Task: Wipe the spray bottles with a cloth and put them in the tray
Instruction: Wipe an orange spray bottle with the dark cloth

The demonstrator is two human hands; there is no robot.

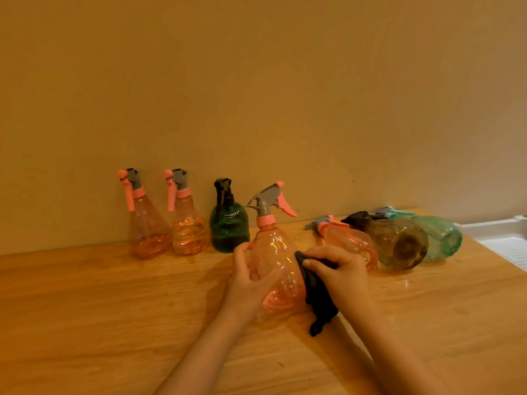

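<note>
Left hand (251, 277) grips pink bottle (278, 260) mid-frame; right hand (339, 270) clamps cloth (316, 297) against it. Tray (502, 240) at right edge looks empty; six other bottles apparently unplaced.

Pink bottle (278, 260), black cloth (318, 297)
</note>
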